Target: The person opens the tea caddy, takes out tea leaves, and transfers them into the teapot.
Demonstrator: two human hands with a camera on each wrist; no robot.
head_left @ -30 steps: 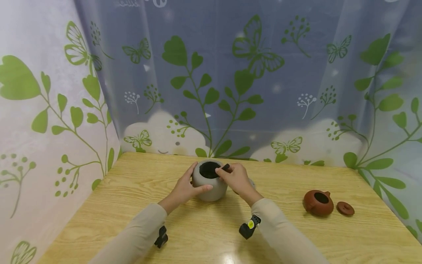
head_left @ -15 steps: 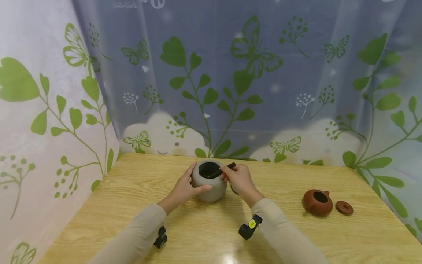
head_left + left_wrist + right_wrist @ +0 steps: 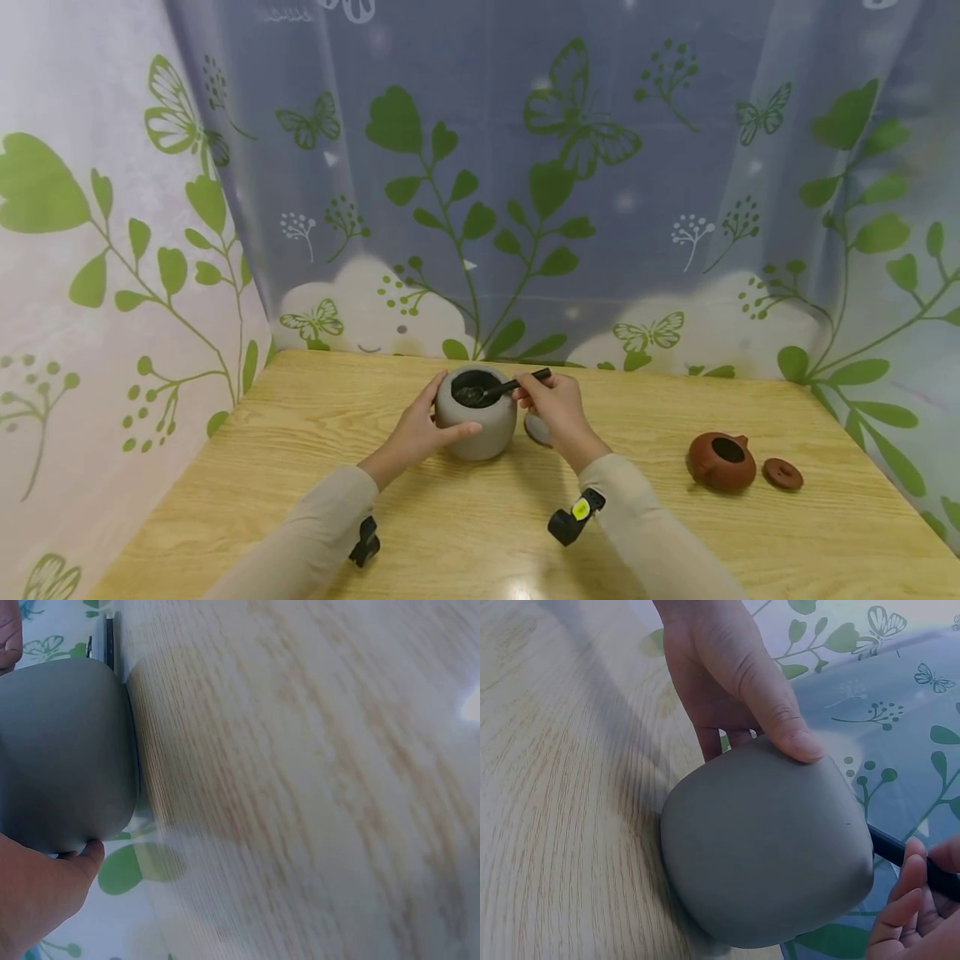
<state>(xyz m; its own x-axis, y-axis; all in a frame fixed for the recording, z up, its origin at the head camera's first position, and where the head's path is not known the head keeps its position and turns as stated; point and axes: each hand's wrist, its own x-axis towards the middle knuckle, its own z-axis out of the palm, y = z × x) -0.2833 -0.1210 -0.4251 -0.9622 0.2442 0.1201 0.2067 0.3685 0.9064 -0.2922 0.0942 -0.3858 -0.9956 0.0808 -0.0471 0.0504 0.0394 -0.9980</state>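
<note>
A round grey jar (image 3: 480,437) stands uncovered on the table, its dark mouth facing up. My left hand (image 3: 412,435) grips it from the left, thumb across the front and fingers round the far side. In the right wrist view that thumb presses on the jar wall (image 3: 772,840). Between the thumb and fingers of my right hand (image 3: 558,412) is a dark-handled spoon (image 3: 517,384), slanting down into the jar mouth. Its head is at the opening; what lies on it is too small to tell. Partly behind the right hand lies a grey lid (image 3: 537,429).
On the right of the wooden table (image 3: 637,533) sits a reddish-brown teapot (image 3: 701,464) without its cover. Its small lid (image 3: 783,473) lies beside it. A patterned curtain (image 3: 480,208) closes off the back.
My right hand has moved a little right and drawn the spoon partly up, so more handle and its head now show. The left hand keeps its grip on the jar.
</note>
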